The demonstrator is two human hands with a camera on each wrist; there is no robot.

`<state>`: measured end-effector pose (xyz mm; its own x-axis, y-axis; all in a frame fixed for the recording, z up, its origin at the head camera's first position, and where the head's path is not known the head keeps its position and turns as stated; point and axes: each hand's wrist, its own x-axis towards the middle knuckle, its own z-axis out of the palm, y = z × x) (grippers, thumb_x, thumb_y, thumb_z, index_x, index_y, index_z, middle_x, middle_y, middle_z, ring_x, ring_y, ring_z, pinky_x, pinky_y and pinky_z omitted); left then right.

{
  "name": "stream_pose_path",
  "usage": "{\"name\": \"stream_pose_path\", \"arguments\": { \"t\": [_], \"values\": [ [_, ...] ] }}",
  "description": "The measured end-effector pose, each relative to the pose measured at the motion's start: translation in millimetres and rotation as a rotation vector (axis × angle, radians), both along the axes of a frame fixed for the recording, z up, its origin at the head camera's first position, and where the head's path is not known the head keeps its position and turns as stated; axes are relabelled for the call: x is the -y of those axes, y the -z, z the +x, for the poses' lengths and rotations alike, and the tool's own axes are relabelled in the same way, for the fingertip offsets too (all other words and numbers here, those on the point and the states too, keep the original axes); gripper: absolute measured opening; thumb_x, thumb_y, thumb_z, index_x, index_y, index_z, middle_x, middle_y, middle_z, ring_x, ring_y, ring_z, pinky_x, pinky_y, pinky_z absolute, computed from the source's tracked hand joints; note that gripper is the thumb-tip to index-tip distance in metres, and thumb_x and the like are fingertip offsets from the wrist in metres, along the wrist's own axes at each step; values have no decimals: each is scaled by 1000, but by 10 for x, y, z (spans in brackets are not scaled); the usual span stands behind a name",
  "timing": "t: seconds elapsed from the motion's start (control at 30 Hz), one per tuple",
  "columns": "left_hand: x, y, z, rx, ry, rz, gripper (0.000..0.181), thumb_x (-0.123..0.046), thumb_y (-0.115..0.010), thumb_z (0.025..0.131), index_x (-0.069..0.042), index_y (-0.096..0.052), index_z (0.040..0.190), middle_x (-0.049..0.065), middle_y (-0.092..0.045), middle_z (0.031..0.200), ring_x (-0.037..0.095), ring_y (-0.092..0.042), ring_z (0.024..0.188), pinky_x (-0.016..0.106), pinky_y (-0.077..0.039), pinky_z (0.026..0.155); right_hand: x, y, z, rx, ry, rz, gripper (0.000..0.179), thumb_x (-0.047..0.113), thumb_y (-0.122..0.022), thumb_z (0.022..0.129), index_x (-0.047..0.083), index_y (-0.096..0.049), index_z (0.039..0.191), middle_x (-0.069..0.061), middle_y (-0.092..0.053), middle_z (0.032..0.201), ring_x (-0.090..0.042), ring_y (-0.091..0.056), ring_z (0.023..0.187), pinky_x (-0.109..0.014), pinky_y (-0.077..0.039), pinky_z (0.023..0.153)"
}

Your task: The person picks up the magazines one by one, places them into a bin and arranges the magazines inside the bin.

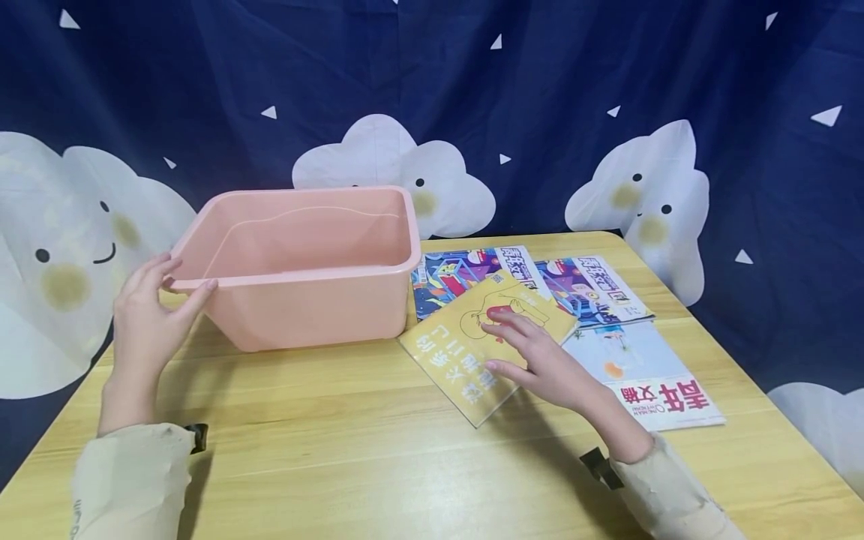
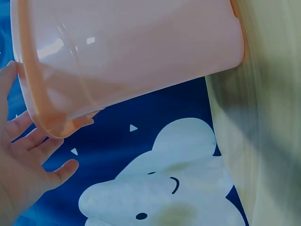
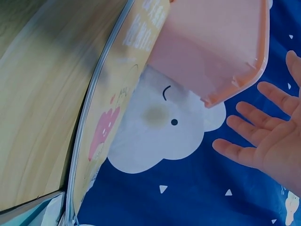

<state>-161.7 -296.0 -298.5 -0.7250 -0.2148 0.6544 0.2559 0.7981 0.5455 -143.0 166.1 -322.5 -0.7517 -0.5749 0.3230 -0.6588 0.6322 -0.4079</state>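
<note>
We see, behind everything, a dark blue curtain [image 1: 540, 75] with white clouds and small triangles. Before it is the wooden table [image 1: 324, 457]. From the middle of the head view, the pink bin [image 1: 310, 311] stands on this table at nine o'clock. The yellow booklet [image 1: 459, 349] lies at about five o'clock from the same middle, turned like a diamond, just beside the bin and partly over the first purple magazine [image 1: 466, 274], which we find at its twelve o'clock. At two o'clock from the booklet we notice the second purple magazine [image 1: 590, 292], and between three and four o'clock the white magazine [image 1: 651, 375] with big red letters. The left hand [image 1: 154, 311] holds the bin's rim at its nine o'clock end, the thumb on the near edge and other fingers going under the rim. The right hand [image 1: 543, 364] hangs above the booklet; its fingers are spread wide, lightly bent, and we see them grip nothing. At each cuff we observe a small black piece [image 1: 197, 437].
</note>
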Motion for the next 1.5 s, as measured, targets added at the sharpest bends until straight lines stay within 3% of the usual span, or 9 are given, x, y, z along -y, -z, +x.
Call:
{"name": "stream_pose_path", "arguments": {
  "t": [0.2,0.37,0.8,1.33,1.5],
  "values": [
    [6,12,16,48,-37,21,52,-24,-67,79,11,-54,115,22,-46,127,38,-40,119,45,-26,101,-8,-2,5,-3,6,25,49,31,-59,86,6,-49,127,-12,-38,136,-29,-30,127,-49,-24,100],
    [4,10,29,109,-81,92,56,-27,-69,78,5,-52,120,19,-44,127,36,-37,120,42,-25,102,-26,9,-6,-3,9,45,48,29,-61,85,8,-50,126,-12,-39,134,-29,-32,125,-49,-26,100],
    [5,14,33,117,-125,162,55,-28,-72,75,0,-53,119,19,-46,122,31,-42,115,31,-28,100,-103,34,-105,38,-23,86,48,32,-58,86,6,-50,126,-15,-42,132,-32,-36,122,-49,-29,98],
    [45,-11,25,152,-138,145,57,-30,-73,73,-1,-54,118,14,-47,122,34,-44,111,37,-33,96,-245,173,-430,-184,-141,253,41,24,-67,80,-1,-59,113,-16,-55,116,-34,-48,110,-49,-38,90],
    [40,-26,30,138,-130,113,56,-28,-74,73,0,-54,117,16,-48,121,35,-45,109,39,-34,94,-305,252,-590,-207,-144,256,28,19,-67,80,2,-63,101,-16,-59,107,-30,-53,101,-43,-43,86]
  ]
}}
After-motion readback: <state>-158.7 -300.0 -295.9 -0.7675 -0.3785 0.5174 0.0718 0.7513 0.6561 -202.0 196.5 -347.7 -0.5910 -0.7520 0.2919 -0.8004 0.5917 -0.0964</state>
